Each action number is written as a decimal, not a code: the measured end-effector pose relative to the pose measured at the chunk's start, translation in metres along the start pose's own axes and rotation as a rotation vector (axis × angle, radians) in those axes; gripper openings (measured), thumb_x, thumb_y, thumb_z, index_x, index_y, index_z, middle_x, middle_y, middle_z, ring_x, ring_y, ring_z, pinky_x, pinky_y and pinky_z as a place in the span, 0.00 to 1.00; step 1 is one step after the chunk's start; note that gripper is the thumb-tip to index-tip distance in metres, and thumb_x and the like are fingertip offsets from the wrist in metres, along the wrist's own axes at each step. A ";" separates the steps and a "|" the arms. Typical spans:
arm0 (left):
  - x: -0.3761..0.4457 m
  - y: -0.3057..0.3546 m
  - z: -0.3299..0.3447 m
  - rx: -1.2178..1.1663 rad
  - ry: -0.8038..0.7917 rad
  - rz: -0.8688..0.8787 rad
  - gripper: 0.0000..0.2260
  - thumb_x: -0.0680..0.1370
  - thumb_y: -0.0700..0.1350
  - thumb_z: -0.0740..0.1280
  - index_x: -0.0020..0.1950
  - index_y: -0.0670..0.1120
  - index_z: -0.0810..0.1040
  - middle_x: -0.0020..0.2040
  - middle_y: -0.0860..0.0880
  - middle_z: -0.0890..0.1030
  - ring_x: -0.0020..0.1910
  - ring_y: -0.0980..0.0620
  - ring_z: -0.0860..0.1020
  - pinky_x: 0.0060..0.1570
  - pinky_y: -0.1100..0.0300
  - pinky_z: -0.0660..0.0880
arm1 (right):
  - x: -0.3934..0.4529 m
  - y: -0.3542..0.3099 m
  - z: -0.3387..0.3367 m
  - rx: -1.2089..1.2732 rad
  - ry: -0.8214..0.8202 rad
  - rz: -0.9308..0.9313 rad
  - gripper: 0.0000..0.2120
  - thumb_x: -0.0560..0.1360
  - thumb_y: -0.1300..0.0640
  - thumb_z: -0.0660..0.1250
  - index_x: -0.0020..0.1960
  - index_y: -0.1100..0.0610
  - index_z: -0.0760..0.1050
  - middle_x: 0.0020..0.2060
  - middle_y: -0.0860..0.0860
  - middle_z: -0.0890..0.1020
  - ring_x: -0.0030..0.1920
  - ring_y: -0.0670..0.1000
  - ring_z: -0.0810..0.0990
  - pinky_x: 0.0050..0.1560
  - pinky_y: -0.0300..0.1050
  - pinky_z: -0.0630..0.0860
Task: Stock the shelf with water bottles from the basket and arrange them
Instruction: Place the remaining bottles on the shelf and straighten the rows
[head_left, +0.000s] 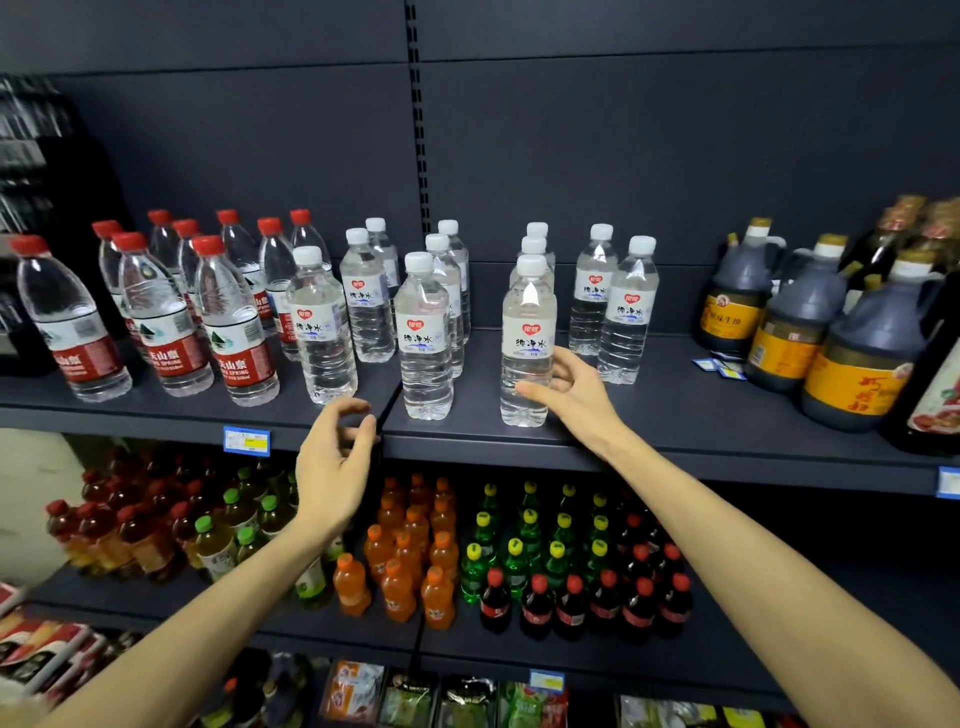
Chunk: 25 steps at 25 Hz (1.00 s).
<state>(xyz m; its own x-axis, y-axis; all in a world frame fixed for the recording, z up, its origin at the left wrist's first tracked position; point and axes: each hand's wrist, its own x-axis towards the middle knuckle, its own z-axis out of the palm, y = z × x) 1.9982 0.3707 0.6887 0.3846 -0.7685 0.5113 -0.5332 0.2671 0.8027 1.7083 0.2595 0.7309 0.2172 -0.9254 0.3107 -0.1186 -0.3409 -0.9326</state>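
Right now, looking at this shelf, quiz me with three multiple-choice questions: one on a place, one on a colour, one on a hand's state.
1. Where are the soy sauce jugs?
A. right end of the water shelf
B. bottom shelf
C. left end

2. What cap colour has the bottle by the right hand?
A. red
B. white
C. green

3. What is the left hand holding?
A. a bottle
B. a price tag
C. nothing

Answers: 1 A, they stand right of the white-capped water bottles. 2 B, its cap is white. 3 C, its curled fingers grip nothing.
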 end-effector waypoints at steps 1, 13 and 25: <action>0.000 -0.003 -0.001 -0.001 0.002 -0.003 0.06 0.83 0.49 0.66 0.59 0.56 0.76 0.48 0.56 0.84 0.46 0.52 0.84 0.48 0.43 0.82 | 0.000 0.001 0.001 -0.005 0.003 0.002 0.28 0.71 0.58 0.79 0.69 0.53 0.75 0.60 0.49 0.85 0.58 0.49 0.85 0.65 0.51 0.79; -0.006 -0.014 -0.002 0.036 -0.014 0.001 0.07 0.83 0.48 0.66 0.61 0.54 0.77 0.47 0.54 0.84 0.46 0.52 0.84 0.50 0.45 0.81 | -0.001 0.003 0.018 -0.180 0.163 0.003 0.32 0.64 0.49 0.83 0.65 0.50 0.75 0.55 0.42 0.85 0.54 0.41 0.84 0.61 0.48 0.81; -0.006 -0.013 0.004 0.035 -0.029 -0.016 0.07 0.83 0.48 0.66 0.61 0.54 0.76 0.49 0.62 0.83 0.46 0.56 0.84 0.50 0.43 0.81 | 0.001 0.009 0.021 -0.212 0.176 0.010 0.30 0.67 0.49 0.81 0.65 0.48 0.73 0.55 0.41 0.84 0.54 0.42 0.83 0.62 0.48 0.79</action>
<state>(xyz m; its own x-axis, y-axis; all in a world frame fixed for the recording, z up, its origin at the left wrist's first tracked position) 1.9996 0.3700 0.6742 0.3711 -0.7893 0.4892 -0.5539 0.2347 0.7988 1.7281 0.2593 0.7193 0.0458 -0.9372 0.3457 -0.3244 -0.3413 -0.8822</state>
